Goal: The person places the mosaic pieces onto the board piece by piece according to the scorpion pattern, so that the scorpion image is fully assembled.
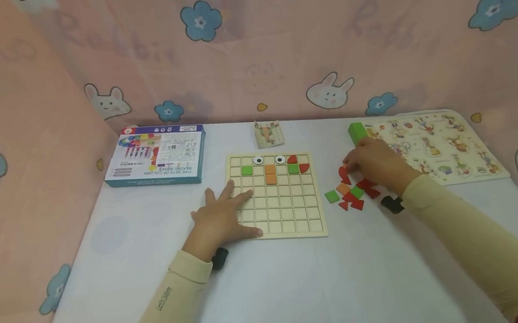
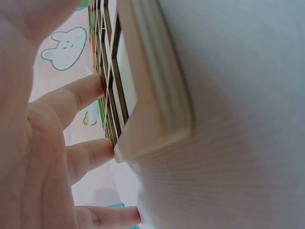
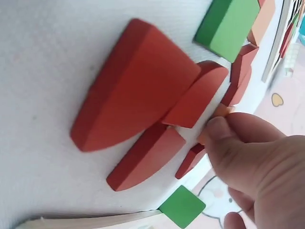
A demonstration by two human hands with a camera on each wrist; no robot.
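Observation:
A pale wooden grid board (image 1: 290, 236) lies on the white table, with green, orange and red tiles and two eye pieces in its upper cells. My left hand (image 1: 219, 218) rests spread over its left edge; in the left wrist view two fingertips (image 2: 108, 145) touch the rim and grid. To the board's right, my right hand (image 1: 375, 162) pinches a small orange tile (image 3: 204, 137) between thumb and forefinger, most of it hidden by them. Below that hand is a loose pile of red pieces (image 3: 138, 86), green tiles (image 1: 332, 196) and an orange tile (image 1: 343, 188).
A beaded-boxes carton (image 1: 156, 156) stands at the back left. Behind the board is a small picture card (image 1: 268, 134). A wooden picture board (image 1: 433, 148) lies at the right, with a green block (image 1: 357, 132) at its left corner. Patterned cloth walls border the table.

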